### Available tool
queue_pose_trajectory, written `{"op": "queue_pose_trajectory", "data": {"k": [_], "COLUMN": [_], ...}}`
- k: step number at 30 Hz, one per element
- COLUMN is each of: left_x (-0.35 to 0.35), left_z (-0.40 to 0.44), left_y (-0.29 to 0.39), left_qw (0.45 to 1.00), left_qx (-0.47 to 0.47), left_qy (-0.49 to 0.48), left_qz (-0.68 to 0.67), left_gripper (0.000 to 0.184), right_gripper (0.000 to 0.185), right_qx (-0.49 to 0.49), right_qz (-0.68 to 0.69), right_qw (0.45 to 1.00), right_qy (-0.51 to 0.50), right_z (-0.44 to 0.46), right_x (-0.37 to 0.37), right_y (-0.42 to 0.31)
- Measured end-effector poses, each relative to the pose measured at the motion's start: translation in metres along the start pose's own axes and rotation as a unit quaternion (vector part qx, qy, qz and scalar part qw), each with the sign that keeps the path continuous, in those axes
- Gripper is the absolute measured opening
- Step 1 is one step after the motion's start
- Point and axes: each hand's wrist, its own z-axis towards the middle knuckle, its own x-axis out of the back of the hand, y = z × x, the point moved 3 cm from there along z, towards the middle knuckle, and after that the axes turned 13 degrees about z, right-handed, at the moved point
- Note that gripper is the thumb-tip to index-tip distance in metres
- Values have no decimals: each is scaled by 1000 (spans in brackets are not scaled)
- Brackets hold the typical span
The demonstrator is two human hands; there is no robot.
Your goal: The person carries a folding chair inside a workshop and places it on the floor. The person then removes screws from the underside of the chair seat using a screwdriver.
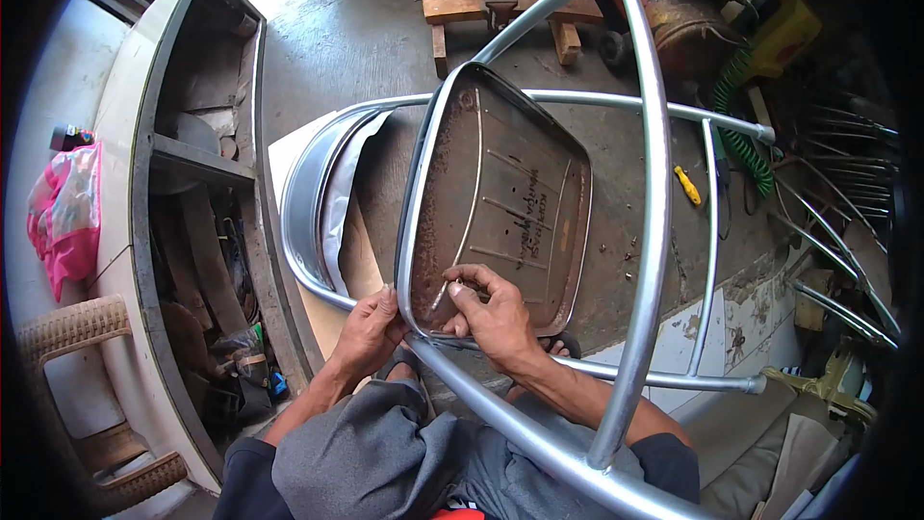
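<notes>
Pinching right hand (489,313): our fingertips closed on a slender piece (441,297).
Left hand (371,329): closed on the rusty panel (500,217) rim.
Silver frame (656,183): passes behind the panel.

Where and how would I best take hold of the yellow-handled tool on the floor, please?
I would pinch the middle of the yellow handle across its long sides, coming from above between the thick silver tube and the thinner upright bar. The handle is elongated and lies on the floor, with the frame's tubing on either side in this view.
</notes>
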Motion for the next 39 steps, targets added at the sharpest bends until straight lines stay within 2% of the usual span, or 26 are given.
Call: {"op": "queue_pose_trajectory", "data": {"k": [11, 21, 26, 29, 35, 38, 39], "left_x": [-11, -18, -16, -16, -28, -23, -20], "left_z": [-2, -1, 0, 0, 0, 1, 2], "left_y": [9, 9, 6, 2, 11, 9, 9], "left_qw": [998, 997, 996, 996, 998, 1000, 999], "left_qx": [21, 3, 34, 9, -3, -12, -16], "left_qy": [50, 52, 56, 58, 55, 24, 23], "left_qz": [32, 56, 55, 71, 18, 15, 17], "left_gripper": [49, 54, 56, 57, 55, 52, 52], "right_gripper": [24, 22, 22, 23, 24, 24, 24], "right_qx": [18, 7, 9, 17, 8, 31, 92], "right_qz": [-4, -10, 26, -1, 1, -34, -91], "right_qw": [1000, 1000, 1000, 1000, 1000, 998, 991], "right_qy": [-8, 2, -5, -18, -25, -34, -22], "right_z": [2, -4, -3, -1, 0, 5, 9], "right_x": [1, -2, -2, -4, 2, 16, 25], "right_y": [7, -2, 4, 6, 5, 6, 2]}}
